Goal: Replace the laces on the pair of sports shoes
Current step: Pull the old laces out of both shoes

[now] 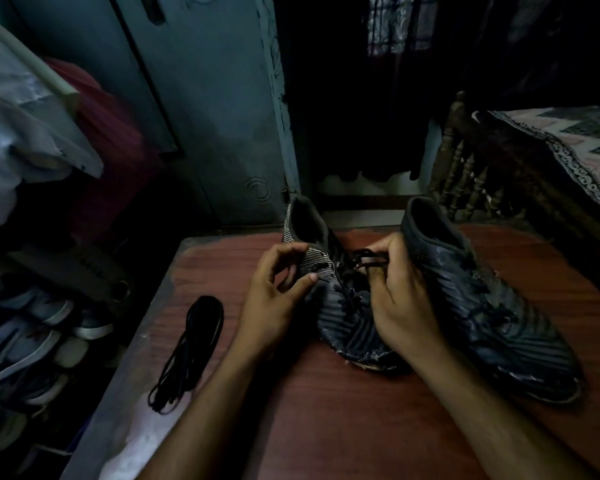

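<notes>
Seemingly in a dim room, the head view looked down on a reddish-brown wooden table (326, 410) filling the lower middle of the frame. Two dark sports shoes with faint diagonal stripes stood on it, openings toward the far edge and toes pointing toward the person. The left shoe (340, 306) sat at frame centre, with a pale patterned panel along its side and a frayed, worn toe; the right shoe (482, 306) lay just beside it, stretching toward the lower right. The right hand (399, 299) rested over the left shoe's toe area, its fingers curled and pinching a black lace (364, 259) looped above the eyelets. The left hand (274, 299) hovered at the shoe's pale side panel with fingers loosely curled, thumb tip touching the upper; whether it held anything could not be told. A bundle of black spare laces (187, 351) lay on the table toward the lower left, well apart from the shoes. At the far left, a rack (32, 341) held several pale sneakers stacked on its shelves.
</notes>
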`<state>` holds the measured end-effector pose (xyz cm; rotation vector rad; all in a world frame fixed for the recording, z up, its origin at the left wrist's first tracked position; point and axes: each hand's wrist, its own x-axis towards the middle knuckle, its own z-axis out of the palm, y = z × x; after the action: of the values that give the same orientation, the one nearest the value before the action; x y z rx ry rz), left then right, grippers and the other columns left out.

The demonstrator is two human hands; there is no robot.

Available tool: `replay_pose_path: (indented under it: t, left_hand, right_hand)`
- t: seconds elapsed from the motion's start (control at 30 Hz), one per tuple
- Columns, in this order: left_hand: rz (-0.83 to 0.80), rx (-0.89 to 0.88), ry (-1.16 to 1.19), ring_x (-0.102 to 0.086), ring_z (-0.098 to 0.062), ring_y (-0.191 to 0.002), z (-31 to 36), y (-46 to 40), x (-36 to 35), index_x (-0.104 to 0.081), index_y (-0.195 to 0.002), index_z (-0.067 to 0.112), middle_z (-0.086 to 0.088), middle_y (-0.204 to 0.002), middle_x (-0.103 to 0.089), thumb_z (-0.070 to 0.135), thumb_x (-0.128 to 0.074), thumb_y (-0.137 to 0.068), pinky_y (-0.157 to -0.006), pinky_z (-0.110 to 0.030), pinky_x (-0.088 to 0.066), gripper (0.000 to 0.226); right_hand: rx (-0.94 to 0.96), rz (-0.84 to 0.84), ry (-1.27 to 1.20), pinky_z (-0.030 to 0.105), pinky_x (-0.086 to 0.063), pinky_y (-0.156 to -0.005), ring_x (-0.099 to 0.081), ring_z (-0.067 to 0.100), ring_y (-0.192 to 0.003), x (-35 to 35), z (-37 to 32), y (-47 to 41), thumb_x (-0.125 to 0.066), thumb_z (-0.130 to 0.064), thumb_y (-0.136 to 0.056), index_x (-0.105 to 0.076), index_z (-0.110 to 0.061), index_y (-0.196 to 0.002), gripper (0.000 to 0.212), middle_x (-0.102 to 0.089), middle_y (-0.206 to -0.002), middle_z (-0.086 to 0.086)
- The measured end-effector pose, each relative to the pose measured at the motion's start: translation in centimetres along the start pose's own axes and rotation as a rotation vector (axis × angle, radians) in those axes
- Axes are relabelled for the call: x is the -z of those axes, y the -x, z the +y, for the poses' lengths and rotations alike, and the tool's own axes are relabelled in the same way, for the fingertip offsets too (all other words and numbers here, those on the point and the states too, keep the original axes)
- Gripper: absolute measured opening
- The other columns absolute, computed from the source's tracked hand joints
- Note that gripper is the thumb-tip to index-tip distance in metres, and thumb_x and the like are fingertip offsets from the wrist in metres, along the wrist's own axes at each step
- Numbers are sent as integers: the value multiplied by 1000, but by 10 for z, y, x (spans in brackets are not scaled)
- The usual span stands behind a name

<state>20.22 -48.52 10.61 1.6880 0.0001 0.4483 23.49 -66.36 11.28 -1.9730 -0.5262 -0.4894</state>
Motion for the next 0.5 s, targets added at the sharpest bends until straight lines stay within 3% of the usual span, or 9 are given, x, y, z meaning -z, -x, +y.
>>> replay_pose_path:
  t: [0.1, 0.23, 0.37, 0.5]
  left_hand:
    - [25, -68, -155, -61, -9, -119, -6, 0, -1, -69, -109, 27, 0, -119, -60, -3, -75, -86, -110, -29, -46, 38]
    - [56, -117, -280, -63, 1, -106, -4, 2, -5, -72, -102, 27, 7, -108, -65, 1, -76, -86, -102, -24, -49, 31]
    - [58, -95, -300, -66, -7, -107, -10, 0, -6, -74, -102, 28, 13, -106, -68, 12, -76, -86, -103, -40, -52, 23]
    - [67, -95, -320, -67, -13, -107, -13, 0, -7, -71, -103, 36, 18, -106, -66, 33, -73, -83, -100, -48, -53, 21]
  right_hand:
    - [6, 54, 13, 45, -51, -79, -61, 17, -90, -1, 4, 0, -47, -17, -100, -41, -30, -97, 15, -59, -92, -6]
    - [5, 95, -38, 47, -52, -78, -62, 16, -92, -2, 3, 2, -44, -28, -99, -42, -33, -99, 5, -59, -94, -8]
    - [11, 189, -180, 47, -56, -79, -66, 15, -90, -2, -3, 2, -43, -29, -99, -47, -21, -105, 11, -60, -96, -5]
    - [12, 239, -304, 50, -58, -71, -69, 17, -73, -4, -8, 1, -41, -17, -101, -44, -17, -105, 5, -64, -88, -11]
